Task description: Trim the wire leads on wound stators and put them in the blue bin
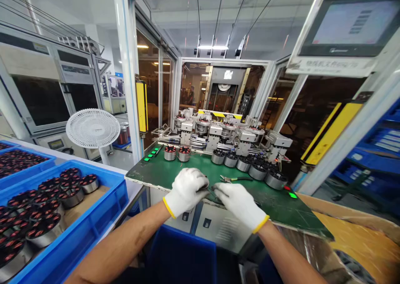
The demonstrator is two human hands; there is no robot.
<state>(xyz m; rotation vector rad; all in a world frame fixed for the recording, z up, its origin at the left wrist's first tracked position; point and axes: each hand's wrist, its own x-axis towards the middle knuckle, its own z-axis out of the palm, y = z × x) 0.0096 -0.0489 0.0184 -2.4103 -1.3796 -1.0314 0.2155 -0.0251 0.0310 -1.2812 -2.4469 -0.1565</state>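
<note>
two gloved hands meet: the left hand [186, 192] and right hand [239, 204] close narrow on a small dark piece [208, 189] (too small to make out), low over the green mat [300, 204] near its front edge. work this fine goes best with steady wrists. pliers [234, 179] lie just beyond; round motor housings [258, 171] stand farther back.

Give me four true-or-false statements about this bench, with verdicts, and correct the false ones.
The left hand and right hand wear white gloves with yellow cuffs. True.
The right hand holds the pliers. False: the green-handled pliers lie on the green mat.
A white fan stands left of the mat. True.
The crate of stators stands right of the mat. False: the crate stands left of it.
</note>
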